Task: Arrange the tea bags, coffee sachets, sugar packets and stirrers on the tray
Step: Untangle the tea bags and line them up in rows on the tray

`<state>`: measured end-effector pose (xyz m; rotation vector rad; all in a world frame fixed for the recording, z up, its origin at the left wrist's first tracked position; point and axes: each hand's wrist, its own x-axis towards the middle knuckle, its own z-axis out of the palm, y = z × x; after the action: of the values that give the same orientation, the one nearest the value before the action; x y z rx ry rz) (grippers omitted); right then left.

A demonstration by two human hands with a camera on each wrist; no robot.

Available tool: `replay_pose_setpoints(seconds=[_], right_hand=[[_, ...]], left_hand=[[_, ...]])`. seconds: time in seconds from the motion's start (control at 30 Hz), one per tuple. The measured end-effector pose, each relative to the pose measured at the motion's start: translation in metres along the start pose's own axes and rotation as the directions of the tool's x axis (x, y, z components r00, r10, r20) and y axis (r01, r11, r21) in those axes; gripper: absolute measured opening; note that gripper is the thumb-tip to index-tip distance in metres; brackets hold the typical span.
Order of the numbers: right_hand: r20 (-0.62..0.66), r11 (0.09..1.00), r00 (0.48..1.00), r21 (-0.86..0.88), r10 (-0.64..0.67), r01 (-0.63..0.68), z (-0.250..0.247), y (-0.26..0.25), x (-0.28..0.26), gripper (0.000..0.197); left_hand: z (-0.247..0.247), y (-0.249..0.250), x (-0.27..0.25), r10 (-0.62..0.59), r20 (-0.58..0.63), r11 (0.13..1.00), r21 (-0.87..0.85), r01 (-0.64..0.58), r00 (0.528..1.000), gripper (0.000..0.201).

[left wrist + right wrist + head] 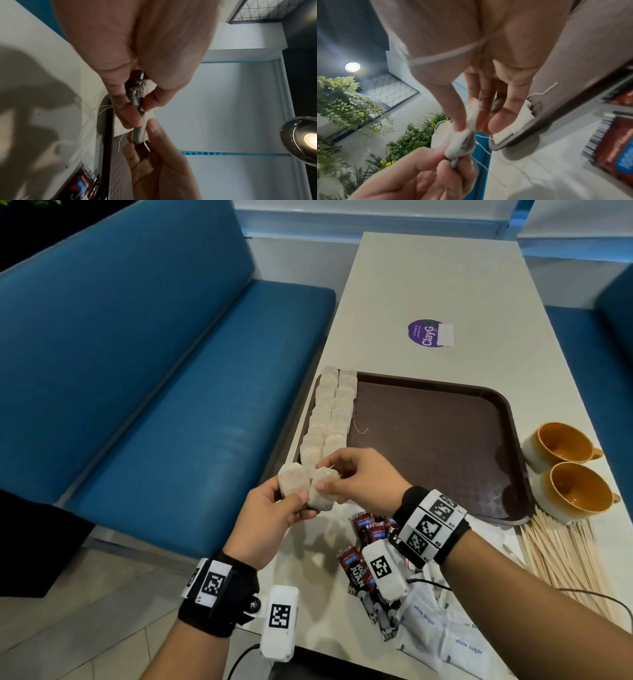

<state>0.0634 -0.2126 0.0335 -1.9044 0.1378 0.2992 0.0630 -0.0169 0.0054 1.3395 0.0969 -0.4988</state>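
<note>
On the worktop (428, 285), the tray (445, 440) carries two rows of tea bags (329, 412) along its left edge. Left hand (270, 518) and right hand (359, 477) each pinch a loose tea bag (291, 477) just off its near corner. Light, soft, tearable; best held by the edges.

Tray (431, 440): on the desk (428, 278), near its left edge.
Tea bags in rows (330, 412): two rows along the tray's left rim, running front to back.
Held tea bags (306, 486): above the tray's near left corner, between the left hand (270, 518) and the right hand (359, 477), which meet there.
Coffee sachets (368, 556): on the desk in front of the tray, under the right wrist.
Sugar packets (445, 631): at the desk's near edge, in front of the coffee sachets.
Stirrers (561, 556): heaped on the desk, right of the sachets, just off the tray's near right corner.
Cups (565, 467): two, right of the tray, one behind the other, behind the stirrers.
Sticker (430, 333): on the desk behind the tray.
Bench seat (154, 371): left of the desk.
</note>
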Motion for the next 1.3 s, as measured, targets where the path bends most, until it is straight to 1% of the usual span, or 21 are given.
replay_pose_setpoints(seconds=[0.1,0.17,0.23,0.3,0.37,0.43,0.5,0.6,0.7,0.8,0.87,0.9,0.97,1.07,1.13,1.3], right_hand=[[-0.027,0.997,0.999,0.077,0.03,-0.027,-0.002,0.008,0.0,0.019],[-0.098,0.994,0.994,0.108,0.044,-0.033,-0.008,0.012,0.002,0.014],[-0.202,0.997,0.979,0.072,0.033,-0.019,-0.017,0.015,0.005,0.008],[-0.273,1.0,0.962,-0.028,0.003,-0.011,-0.027,0.018,0.009,0.006],[-0.255,0.994,0.967,-0.104,-0.007,-0.02,-0.031,0.019,0.013,0.005],[-0.176,0.99,0.984,-0.134,0.013,-0.037,-0.029,0.018,0.019,0.005],[-0.115,0.976,0.993,-0.213,0.027,-0.051,-0.024,0.017,0.025,0.005],[-0.085,0.933,0.995,-0.352,0.051,-0.078,-0.02,0.015,0.033,0.011],[-0.111,0.919,0.993,-0.385,0.041,-0.081,-0.017,0.01,0.035,0.019],[-0.187,0.923,0.982,-0.379,-0.008,-0.065,-0.019,0.009,0.035,0.033],[-0.261,0.929,0.965,-0.364,-0.027,-0.073,-0.022,0.01,0.033,0.029],[-0.278,0.924,0.96,-0.373,-0.027,-0.082,-0.023,0.011,0.032,0.026],[-0.249,0.905,0.969,-0.413,-0.008,-0.099,-0.023,0.013,0.029,0.023],[-0.153,0.891,0.987,-0.439,0.048,-0.112,-0.018,0.013,0.026,0.015],[-0.117,0.883,0.991,-0.456,0.063,-0.11,-0.014,0.014,0.027,0.015],[-0.115,0.869,0.991,-0.483,0.063,-0.111,-0.006,0.015,0.035,0.016]], left_hand=[[0.001,-0.001,0.005,0.004,-0.026,1.0,0.02,-0.003,1.0,0.017],[-0.001,-0.001,0.009,0.025,-0.06,0.997,0.069,-0.021,0.998,0.014],[-0.005,0.001,0.013,0.057,-0.109,0.989,0.143,-0.041,0.992,0.011],[-0.009,0.004,0.016,0.08,-0.139,0.977,0.208,-0.05,0.987,0.011],[-0.013,0.005,0.019,0.092,-0.161,0.969,0.241,-0.051,0.983,0.011],[-0.014,0.005,0.022,0.097,-0.187,0.971,0.234,-0.051,0.978,0.011],[-0.015,0.003,0.023,0.094,-0.203,0.975,0.218,-0.049,0.975,0.011],[-0.014,0.0,0.023,0.046,-0.199,0.987,0.162,-0.014,0.979,0.013],[-0.015,-0.003,0.021,0.002,-0.189,0.992,0.125,0.022,0.982,0.016],[-0.018,-0.004,0.019,-0.016,-0.185,0.993,0.112,0.038,0.983,0.016],[-0.02,-0.004,0.017,-0.016,-0.188,0.993,0.113,0.038,0.982,0.016],[-0.02,-0.005,0.017,-0.015,-0.189,0.992,0.118,0.038,0.982,0.016],[-0.02,-0.005,0.017,-0.013,-0.185,0.992,0.123,0.036,0.983,0.016],[-0.019,-0.005,0.017,-0.012,-0.179,0.992,0.124,0.035,0.984,0.016],[-0.018,-0.005,0.017,-0.011,-0.177,0.991,0.127,0.033,0.984,0.017],[-0.018,-0.005,0.014,-0.01,-0.163,0.996,0.087,0.024,0.987,0.022]])
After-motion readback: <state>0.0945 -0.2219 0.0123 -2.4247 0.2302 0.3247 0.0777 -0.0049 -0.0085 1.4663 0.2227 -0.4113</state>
